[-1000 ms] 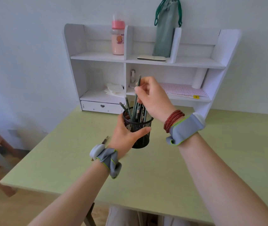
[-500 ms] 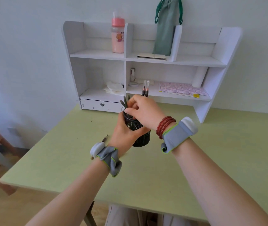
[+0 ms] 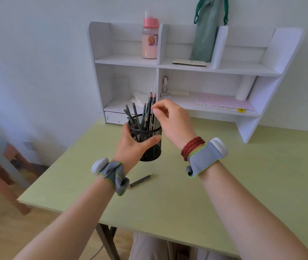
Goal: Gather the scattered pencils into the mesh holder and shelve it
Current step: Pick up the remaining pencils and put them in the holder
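Desk, pale green, carrying all items below. Loose pencil: dark, lying flat on the desk just beside the left wrist band, point toward the right, near the holder but outside it. Left hand: grip wrapped around the mesh holder from the left side, thumb across its front wall, closed firmly on it. Mesh holder: black wire cup, upright, its base seeming to rest on the desk, in front of the shelf unit. Pencils in holder: a cluster of dark green and black ones standing tilted, tops above the rim. Right hand: just right of the holder's rim, fingers curled, thumb and forefinger pinched at the shaft of a tall black pencil; whether the grip truly holds it cannot be told. Shelf unit: white, at the desk's far edge; pink bottle and green pouch on its upper level
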